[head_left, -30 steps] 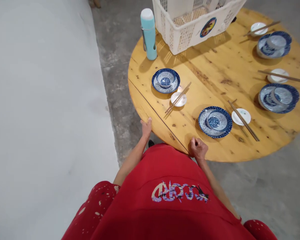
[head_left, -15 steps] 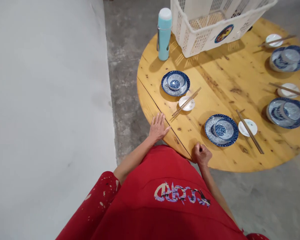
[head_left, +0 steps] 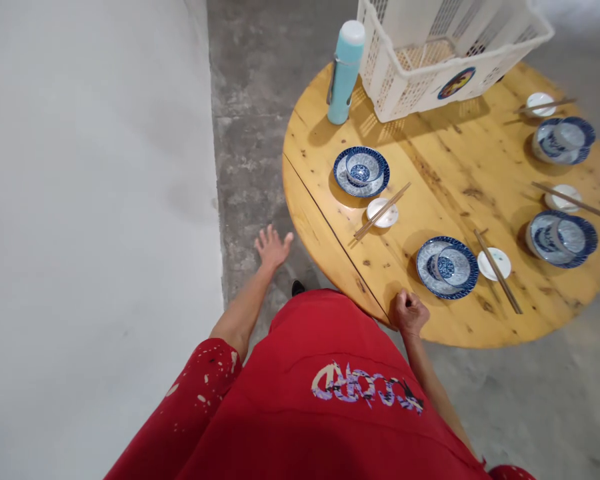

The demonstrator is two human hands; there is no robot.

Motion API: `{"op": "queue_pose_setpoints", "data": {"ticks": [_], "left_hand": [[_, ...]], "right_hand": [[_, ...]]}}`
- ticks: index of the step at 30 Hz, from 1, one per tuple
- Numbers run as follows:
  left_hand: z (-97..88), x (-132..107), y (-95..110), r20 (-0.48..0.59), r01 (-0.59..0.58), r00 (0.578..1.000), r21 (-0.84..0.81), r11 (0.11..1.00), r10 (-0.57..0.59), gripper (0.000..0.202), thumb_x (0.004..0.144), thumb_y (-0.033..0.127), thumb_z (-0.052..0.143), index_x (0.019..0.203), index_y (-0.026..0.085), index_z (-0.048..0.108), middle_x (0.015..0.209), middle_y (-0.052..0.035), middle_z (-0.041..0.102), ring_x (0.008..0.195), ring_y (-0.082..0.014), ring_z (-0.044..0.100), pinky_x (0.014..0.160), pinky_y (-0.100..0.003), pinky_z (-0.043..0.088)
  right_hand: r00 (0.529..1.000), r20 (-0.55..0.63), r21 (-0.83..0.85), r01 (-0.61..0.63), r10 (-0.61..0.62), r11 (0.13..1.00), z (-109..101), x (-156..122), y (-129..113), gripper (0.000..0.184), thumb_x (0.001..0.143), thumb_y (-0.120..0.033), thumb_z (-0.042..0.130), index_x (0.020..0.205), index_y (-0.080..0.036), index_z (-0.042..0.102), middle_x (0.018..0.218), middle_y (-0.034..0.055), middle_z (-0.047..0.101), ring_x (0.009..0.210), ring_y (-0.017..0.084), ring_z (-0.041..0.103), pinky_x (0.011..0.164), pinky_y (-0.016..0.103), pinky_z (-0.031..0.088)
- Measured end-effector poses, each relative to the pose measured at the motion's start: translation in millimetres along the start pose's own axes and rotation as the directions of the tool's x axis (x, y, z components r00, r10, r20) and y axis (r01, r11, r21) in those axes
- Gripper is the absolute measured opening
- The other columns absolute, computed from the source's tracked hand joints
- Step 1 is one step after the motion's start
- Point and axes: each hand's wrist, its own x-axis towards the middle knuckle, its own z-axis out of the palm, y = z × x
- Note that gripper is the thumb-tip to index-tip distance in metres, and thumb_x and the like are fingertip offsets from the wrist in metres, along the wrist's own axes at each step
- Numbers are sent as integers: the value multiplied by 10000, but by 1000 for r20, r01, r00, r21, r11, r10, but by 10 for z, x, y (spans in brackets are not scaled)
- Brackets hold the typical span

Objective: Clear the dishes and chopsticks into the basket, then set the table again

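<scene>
My left hand [head_left: 271, 245] hangs in the air off the left edge of the round wooden table [head_left: 430, 167], fingers spread, holding nothing. My right hand [head_left: 408, 313] rests at the table's near edge, fingers curled into a fist; what they hold, if anything, is hidden. Just beyond my right hand sits a blue-patterned plate with a small bowl on it [head_left: 447, 265], a white saucer [head_left: 494, 263] and chopsticks [head_left: 497, 270] to its right. A second blue plate with bowl [head_left: 361, 171] lies farther left, with a white saucer [head_left: 383, 212] and chopsticks [head_left: 381, 211].
A white plastic basket [head_left: 445, 53] stands at the table's far side, a turquoise bottle [head_left: 345, 71] to its left. Two more blue plate-and-bowl settings [head_left: 561, 237] [head_left: 563, 139] with saucers and chopsticks lie at the right. A white wall [head_left: 90, 200] runs along the left; the floor is grey concrete.
My left hand has lifted off the table's edge and moved left, out over the floor. My right hand has stayed at the near edge. The view has shifted slightly.
</scene>
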Motion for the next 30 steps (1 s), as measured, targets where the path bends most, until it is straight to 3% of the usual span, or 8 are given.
{"op": "queue_pose_setpoints", "data": {"ticks": [3, 9, 14, 17, 19, 23, 26, 30], "left_hand": [[-23, -156, -501, 133, 307, 944, -22, 951, -302, 846, 901, 656, 325, 1452, 21, 419, 1601, -253, 214, 1500, -422, 106, 1157, -649, 148], [-39, -487, -874, 132, 435, 897, -94, 895, -422, 799, 889, 663, 330, 1398, 64, 472, 1585, -271, 248, 1489, -414, 176, 1141, -637, 224], [-359, -125, -771, 58, 285, 958, -268, 920, -280, 683, 897, 526, 478, 1386, 50, 464, 1565, -235, 329, 1468, -379, 238, 1169, -639, 102], [-878, 167, -790, 76, 39, 997, -373, 927, -11, 639, 941, 535, 401, 1375, 76, 500, 1495, -160, 473, 1403, -263, 394, 1196, -462, 215], [-1292, 308, -846, 17, -155, 983, -432, 888, 180, 674, 950, 607, 317, 1421, 152, 478, 1489, -85, 488, 1396, -256, 411, 1172, -478, 248], [-1820, 432, -977, -88, -173, 985, -470, 866, 149, 665, 1004, 538, 118, 1482, 168, 396, 1411, -69, 554, 1356, -273, 471, 1097, -574, 306], [-1680, 388, -993, -134, -33, 991, -373, 927, -19, 607, 1031, 373, 107, 1374, 29, 471, 1335, -128, 614, 1336, -200, 500, 1083, -494, 397], [-1047, 179, -844, -169, 159, 967, -177, 971, -189, 480, 968, 275, 408, 1258, -98, 494, 1457, -263, 465, 1446, -268, 335, 1148, -569, 248]], "right_hand": [[1000, -3, -11, -7, 7, 1000, 9, 4, -16, 427, 898, -408, 416, 522, -212, 365, 510, -4, 421, 522, 123, 386, 545, 263, 235], [999, 7, -22, -37, 37, 999, -38, 48, -100, 405, 874, -392, 420, 515, -212, 366, 498, -6, 417, 503, 120, 373, 538, 269, 228], [999, 28, -28, -28, 29, 999, -79, 70, -129, 395, 872, -392, 409, 521, -210, 393, 514, 6, 458, 513, 127, 398, 538, 269, 233], [999, 36, -21, -29, 30, 999, -76, 69, -126, 397, 871, -399, 406, 522, -210, 386, 514, 12, 464, 515, 130, 413, 538, 267, 235], [999, 34, -21, -39, 40, 999, -70, 66, -130, 399, 871, -404, 403, 522, -210, 385, 510, 17, 466, 514, 132, 415, 535, 267, 231], [999, 4, -34, -45, 45, 998, -53, 60, -137, 412, 872, -420, 391, 516, -214, 361, 502, 20, 454, 509, 133, 398, 536, 272, 220], [998, -14, -38, -60, 60, 997, -35, 57, -125, 412, 866, -424, 392, 513, -216, 344, 494, 14, 433, 506, 132, 381, 540, 275, 214], [997, -12, -34, -78, 77, 996, -12, 55, -107, 400, 854, -419, 411, 518, -211, 351, 494, 7, 428, 501, 126, 365, 539, 271, 206]]}}
